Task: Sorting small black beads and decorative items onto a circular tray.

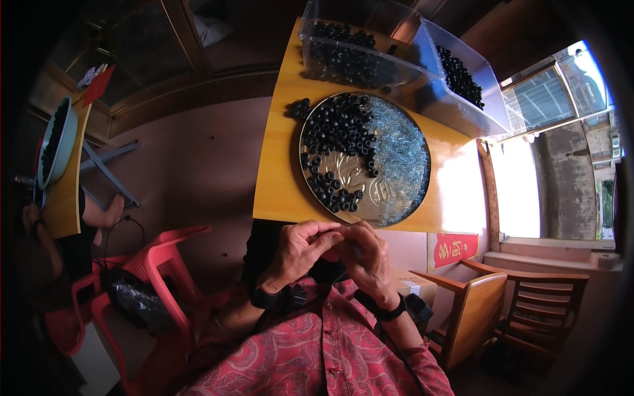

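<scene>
My left hand point(298, 253) and my right hand point(365, 261) meet fingertip to fingertip just off the near edge of the table point(277, 178). Both are closed in a pinch, and whatever lies between the fingers is hidden or too small to name. Beyond them on the table sits a round shiny metal tray point(343, 170). Small black ring-like pieces point(338, 125) cover its left side, with some scattered toward the near rim. A heap of tiny clear bluish pieces point(399, 155) fills the right side. A few black pieces point(298, 108) lie on the table beside the tray's left rim.
Two clear plastic bins point(370, 56) point(492, 119) holding black pieces stand at the back. A red plastic chair point(173, 264) is at left, wooden chairs point(472, 310) at right, a cardboard box point(413, 288) beside me. Far left, another person's arm point(46, 241) shows near a table with a basin point(58, 145).
</scene>
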Demonstrator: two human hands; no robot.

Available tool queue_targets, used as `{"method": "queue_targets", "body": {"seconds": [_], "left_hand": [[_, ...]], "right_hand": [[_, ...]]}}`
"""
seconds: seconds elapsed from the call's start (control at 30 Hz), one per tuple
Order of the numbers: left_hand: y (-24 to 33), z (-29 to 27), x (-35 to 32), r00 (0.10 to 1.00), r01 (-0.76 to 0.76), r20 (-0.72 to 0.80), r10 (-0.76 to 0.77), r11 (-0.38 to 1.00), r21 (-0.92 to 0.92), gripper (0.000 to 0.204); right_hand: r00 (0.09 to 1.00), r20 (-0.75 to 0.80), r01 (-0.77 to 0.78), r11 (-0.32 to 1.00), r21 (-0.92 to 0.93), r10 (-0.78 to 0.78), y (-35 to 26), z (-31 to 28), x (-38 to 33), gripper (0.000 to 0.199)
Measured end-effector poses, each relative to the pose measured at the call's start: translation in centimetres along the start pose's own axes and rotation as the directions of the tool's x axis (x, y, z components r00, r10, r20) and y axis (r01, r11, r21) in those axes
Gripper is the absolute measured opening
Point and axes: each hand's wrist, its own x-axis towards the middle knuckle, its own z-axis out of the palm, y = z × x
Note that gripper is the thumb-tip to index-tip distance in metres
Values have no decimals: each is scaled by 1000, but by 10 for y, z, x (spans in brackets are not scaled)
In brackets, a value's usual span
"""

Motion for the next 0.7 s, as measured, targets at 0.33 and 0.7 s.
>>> {"method": "queue_targets", "body": {"seconds": [0.33,0.7], "left_hand": [[10,-6,1,1000,10,-19,-17,951,-310,23],[28,-16,15,994,-9,82,69,815,-579,32]], "right_hand": [[994,-63,-73,980,183,86,-16,-21,4,18],[832,-182,553,802,224,-523,-108,-70,-4,29]]}}
